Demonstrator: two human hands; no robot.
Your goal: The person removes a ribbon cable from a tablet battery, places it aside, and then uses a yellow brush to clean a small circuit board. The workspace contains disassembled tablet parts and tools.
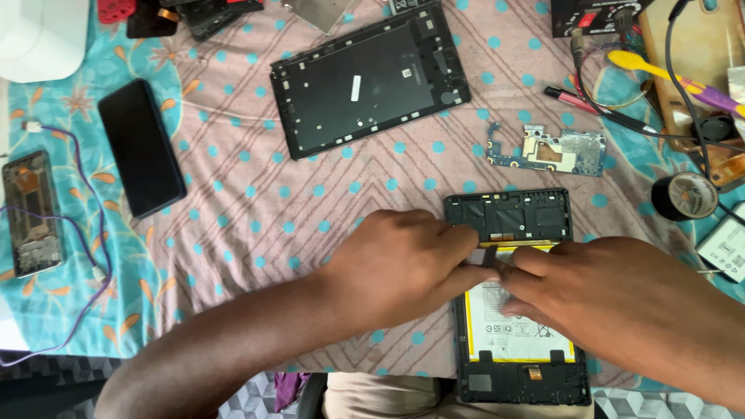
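Black frame of an opened tablet (pixel 508 217) lies near the table's front edge on the patterned cloth (pixel 256 209), white-and-yellow battery (pixel 516 330) seated inside it. Left hand (pixel 400 264) comes in palm-down, fingers curled and pinching a small grey tab (pixel 483 256) at the battery's top. Right hand (pixel 613 299) lies flat, fingertips pressing the battery.
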